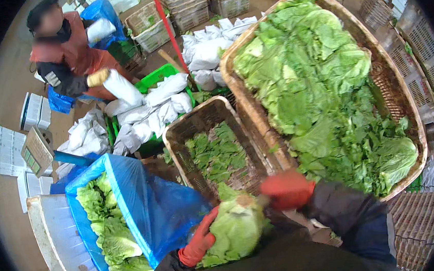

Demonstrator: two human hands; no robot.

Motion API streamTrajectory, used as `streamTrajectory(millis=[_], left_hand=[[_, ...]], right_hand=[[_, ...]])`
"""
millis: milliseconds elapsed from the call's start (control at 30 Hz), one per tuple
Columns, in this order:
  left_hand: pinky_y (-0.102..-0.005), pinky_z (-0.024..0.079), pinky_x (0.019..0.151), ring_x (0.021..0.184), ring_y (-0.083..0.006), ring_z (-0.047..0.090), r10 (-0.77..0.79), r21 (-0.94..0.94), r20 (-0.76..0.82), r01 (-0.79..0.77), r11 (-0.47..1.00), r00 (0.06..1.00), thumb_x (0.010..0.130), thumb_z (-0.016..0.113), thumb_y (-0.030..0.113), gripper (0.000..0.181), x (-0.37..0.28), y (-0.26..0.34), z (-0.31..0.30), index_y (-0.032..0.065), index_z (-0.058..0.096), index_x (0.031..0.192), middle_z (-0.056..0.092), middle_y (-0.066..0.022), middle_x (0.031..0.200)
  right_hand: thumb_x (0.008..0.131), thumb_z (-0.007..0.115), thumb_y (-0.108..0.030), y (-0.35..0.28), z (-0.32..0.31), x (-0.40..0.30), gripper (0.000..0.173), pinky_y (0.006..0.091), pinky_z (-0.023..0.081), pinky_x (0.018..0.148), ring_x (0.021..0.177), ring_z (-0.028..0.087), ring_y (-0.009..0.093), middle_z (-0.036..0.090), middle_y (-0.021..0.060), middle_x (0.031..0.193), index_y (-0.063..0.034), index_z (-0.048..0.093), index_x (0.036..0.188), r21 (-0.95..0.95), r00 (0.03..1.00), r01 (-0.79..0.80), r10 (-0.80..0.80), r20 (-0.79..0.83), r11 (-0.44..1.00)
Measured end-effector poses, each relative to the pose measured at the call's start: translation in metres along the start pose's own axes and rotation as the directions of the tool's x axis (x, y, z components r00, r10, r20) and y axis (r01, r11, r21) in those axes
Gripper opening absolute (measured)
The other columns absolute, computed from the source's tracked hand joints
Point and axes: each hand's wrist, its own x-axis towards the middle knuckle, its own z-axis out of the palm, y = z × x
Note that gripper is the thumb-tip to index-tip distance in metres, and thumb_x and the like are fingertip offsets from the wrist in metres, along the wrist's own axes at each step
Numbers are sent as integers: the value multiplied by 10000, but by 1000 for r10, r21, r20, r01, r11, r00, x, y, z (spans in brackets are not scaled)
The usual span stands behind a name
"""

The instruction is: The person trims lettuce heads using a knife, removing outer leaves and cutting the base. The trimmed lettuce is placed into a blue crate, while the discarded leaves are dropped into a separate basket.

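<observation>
My left hand (202, 235), in a red glove, holds a head of lettuce (236, 226) low in front of me, fingers spread over its left side. The lettuce's pale brown cut stem end points up and away from me. My right hand (287, 189), also red-gloved and blurred, is beside the stem end. Something small and blurred shows between that hand and the stem, and I cannot tell what it is. Just beyond the lettuce, a brown-stained plastic crate (173, 139) holds loose green leaves (218, 151) on its floor.
A large crate (252, 119) heaped with lettuce (311, 57) stands at right. At left, a blue-lined box (116, 206) holds lettuce heads (119, 237), near a weighing scale (36, 151). Beyond, a gloved co-worker (70, 55) handles a white package (121, 85) over a green crate (157, 75). A red pole (166, 22) rises there.
</observation>
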Motion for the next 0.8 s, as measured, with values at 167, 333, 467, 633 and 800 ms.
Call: streamTrajectory(millis=[167,333,467,633,800], left_hand=[[-397,187,1210,1481,-269,256,277,302,-34,-254,919,960,796,729,637,1126,-20,29,-56,0,208,1566,297,-152,1583],[-380,295,1159,1405,-259,365,219,337,-174,-151,929,960,854,703,520,962,-4,8,-110,27,254,1547,368,-150,1529],[-369,344,1123,1339,-247,440,-83,-385,48,95,918,995,907,663,447,804,16,-31,-135,30,334,1510,453,-138,1463],[-356,405,1079,1258,-232,534,-174,-648,3,134,750,985,974,613,355,613,36,-13,-124,33,433,1465,559,-124,1381],[-331,440,1033,1172,-196,593,298,227,-284,-238,944,911,1035,519,264,419,37,56,-62,25,535,1379,650,-102,1258]], right_hand=[[929,570,-448,-62,-24,54,524,400,525,565,647,645,290,702,130,1068,-154,575,1364,807,841,-521,327,430,278],[935,696,-305,-119,-1,97,456,319,532,685,894,649,141,682,92,1118,-59,577,1300,892,956,-115,294,-21,436],[931,707,-187,-63,-22,118,429,311,554,790,1000,656,181,679,83,1170,-40,580,1314,735,892,57,296,-341,676],[1002,585,-358,-22,10,110,570,339,452,1018,1263,526,187,495,96,1457,-64,458,1473,958,997,49,-75,-29,282],[1022,551,-342,-28,40,88,520,344,430,1038,1205,559,189,548,78,1393,-97,469,1474,991,992,-46,110,60,-126]])
